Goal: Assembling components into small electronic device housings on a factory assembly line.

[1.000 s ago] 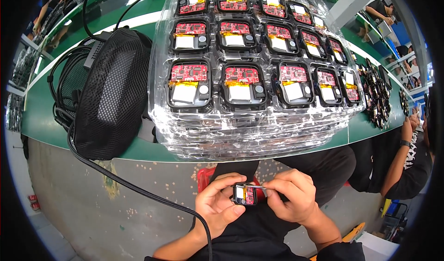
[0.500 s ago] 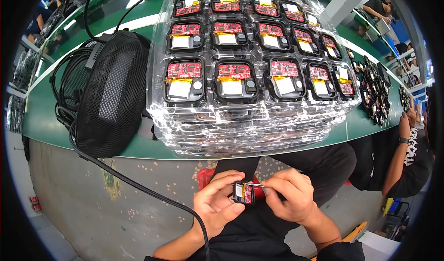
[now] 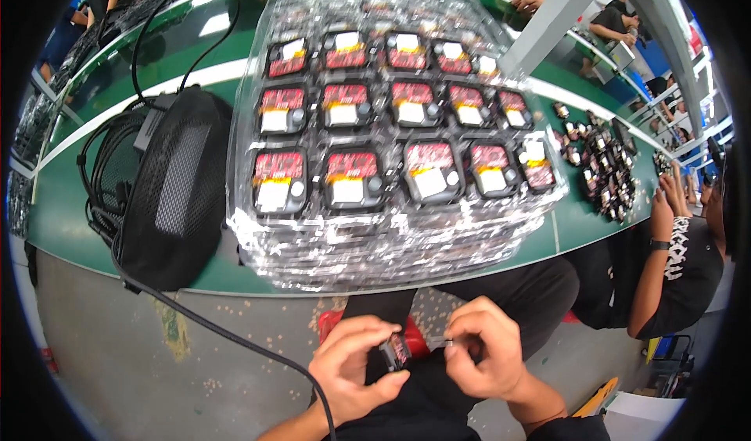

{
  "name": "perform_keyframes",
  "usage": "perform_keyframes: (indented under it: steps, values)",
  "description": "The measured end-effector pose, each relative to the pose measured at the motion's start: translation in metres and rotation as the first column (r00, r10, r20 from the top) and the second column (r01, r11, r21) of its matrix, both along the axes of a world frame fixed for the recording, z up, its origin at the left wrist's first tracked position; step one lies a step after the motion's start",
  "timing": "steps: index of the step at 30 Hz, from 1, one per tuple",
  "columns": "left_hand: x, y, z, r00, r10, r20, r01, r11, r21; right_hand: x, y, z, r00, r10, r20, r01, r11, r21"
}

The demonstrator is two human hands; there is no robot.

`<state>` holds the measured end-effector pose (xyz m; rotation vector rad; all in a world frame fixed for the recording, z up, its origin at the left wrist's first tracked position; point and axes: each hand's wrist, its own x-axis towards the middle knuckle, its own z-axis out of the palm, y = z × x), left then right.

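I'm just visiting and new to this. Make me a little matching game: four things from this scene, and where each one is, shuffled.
Things
1. Black mesh bag
2. Small black-cased device with a red circuit board
3. Loose heap of small dark parts
4. Slim silvery tool

Places
A. Green tabletop, right of the stacked clear plastic trays
B. Person's right hand
C. Tabletop, left of the trays
D. Person's left hand

Pairs: 1-C; 2-D; 3-A; 4-B
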<state>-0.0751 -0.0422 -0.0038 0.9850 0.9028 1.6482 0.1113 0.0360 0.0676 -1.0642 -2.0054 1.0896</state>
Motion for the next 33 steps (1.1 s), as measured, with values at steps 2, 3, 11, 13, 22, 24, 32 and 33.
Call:
perform_keyframes:
  steps: [2, 3, 11, 13, 22, 24, 32, 33]
  values:
    - [-0.002, 0.004, 0.007, 0.917, 0.119, -0.38, -0.057, 0.984, 0.171, 0.0, 0.001, 0.008, 0.994, 0.103, -0.047, -0.106, 0.991, -0.08]
    - [-0.002, 0.006, 0.013, 0.847, 0.177, -0.502, -0.052, 0.966, 0.254, -0.006, -0.001, 0.015, 0.99, 0.14, -0.029, -0.142, 0.986, -0.088]
    - [0.01, 0.008, 0.032, 0.775, 0.417, -0.475, -0.246, 0.892, 0.38, -0.005, 0.039, 0.055, 0.997, 0.024, 0.067, -0.056, 0.85, 0.524]
    - [0.008, 0.008, 0.032, 0.787, 0.352, -0.506, -0.189, 0.919, 0.345, -0.011, 0.076, 0.076, 0.985, -0.171, 0.013, 0.106, 0.665, 0.739]
    - [0.03, -0.002, 0.034, 0.861, 0.16, -0.482, -0.088, 0.982, 0.17, -0.011, 0.221, 0.107, 0.84, -0.265, 0.474, -0.115, 0.766, 0.632]
    - [0.03, -0.002, 0.033, 0.858, 0.148, -0.492, -0.079, 0.984, 0.158, -0.016, 0.219, 0.111, 0.787, -0.218, 0.577, -0.219, 0.776, 0.592]
    - [0.02, 0.005, 0.034, 0.846, 0.11, -0.522, -0.088, 0.994, 0.067, -0.008, 0.197, 0.123, 0.685, -0.165, 0.71, -0.294, 0.829, 0.476]
    - [0.019, 0.006, 0.033, 0.843, 0.108, -0.527, -0.087, 0.994, 0.065, -0.004, 0.197, 0.121, 0.682, -0.173, 0.71, -0.288, 0.829, 0.479]
